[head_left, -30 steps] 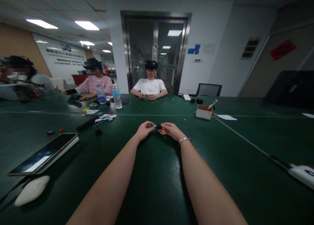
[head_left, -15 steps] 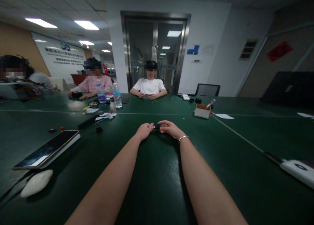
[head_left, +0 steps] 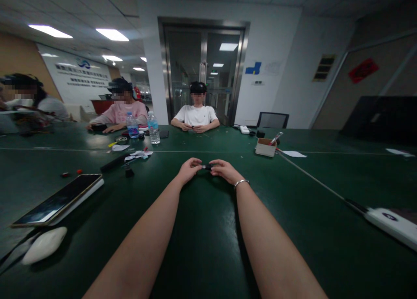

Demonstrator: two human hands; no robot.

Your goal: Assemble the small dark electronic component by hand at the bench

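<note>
Above the green table, both of my hands meet at a small black object with a silver end, too small to name more closely. My left hand pinches the silver end between thumb and fingers. From the other side, my right hand grips the black end with its fingertips; a silver bracelet circles that wrist. The fingers partly cover the object, which lies roughly level between the two hands.
To the left are a phone on a white box, a white computer mouse and paper scraps. Two water bottles, a small open box and a white device with a cable surround the work area. Several people sit beyond.
My left fingers have lifted and arched slightly, showing more of the object between the hands. The whole view has shifted a little, so the surroundings appear further left.
</note>
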